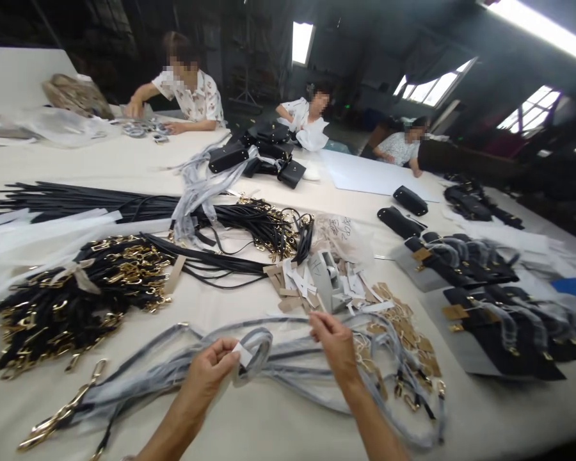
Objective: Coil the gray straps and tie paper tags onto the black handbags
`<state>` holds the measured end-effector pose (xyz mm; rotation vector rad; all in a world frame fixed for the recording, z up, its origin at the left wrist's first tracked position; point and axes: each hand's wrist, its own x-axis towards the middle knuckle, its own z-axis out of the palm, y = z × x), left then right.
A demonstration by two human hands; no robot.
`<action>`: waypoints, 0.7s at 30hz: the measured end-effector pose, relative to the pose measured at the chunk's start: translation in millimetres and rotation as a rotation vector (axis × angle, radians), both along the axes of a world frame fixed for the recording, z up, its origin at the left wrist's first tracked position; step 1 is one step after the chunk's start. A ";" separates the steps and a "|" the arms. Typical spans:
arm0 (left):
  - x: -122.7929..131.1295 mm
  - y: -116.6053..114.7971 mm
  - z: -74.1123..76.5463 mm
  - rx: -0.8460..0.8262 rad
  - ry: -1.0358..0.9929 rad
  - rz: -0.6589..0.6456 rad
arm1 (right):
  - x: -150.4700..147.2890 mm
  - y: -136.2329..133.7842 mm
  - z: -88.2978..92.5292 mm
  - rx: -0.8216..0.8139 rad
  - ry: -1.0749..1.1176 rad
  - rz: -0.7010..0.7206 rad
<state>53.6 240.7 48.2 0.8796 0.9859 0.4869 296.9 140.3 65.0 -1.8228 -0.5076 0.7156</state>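
1. The left hand [211, 371] is showing bare: no glove, ring or watch visible.
2. The right hand [333, 342] is likewise showing bare.
3. Both forearms are running unsleeved from each wrist to the frame edge.

Grey wrapped straps [288, 358], black straps [77, 202] with gold clasps [129, 269], white table [269, 429], black bags [269, 153].

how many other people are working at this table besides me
3. One person sits far left by the metal rings, a second at the far middle behind black bags, a third far right. Others may be hidden.
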 end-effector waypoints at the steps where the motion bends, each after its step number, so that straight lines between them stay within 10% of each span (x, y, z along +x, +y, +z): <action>1: 1.8 0.7 0.8 -0.029 -0.002 0.022 | 30.9 -1.7 1.0 -0.012 -0.069 -0.090; 8: 17.7 1.1 9.9 -0.095 -0.022 0.028 | 158.9 2.6 -27.1 -0.240 -0.049 -0.111; 21: 35.2 3.4 10.0 -0.263 -0.159 0.021 | 173.5 -24.6 -68.5 -0.447 -0.112 0.011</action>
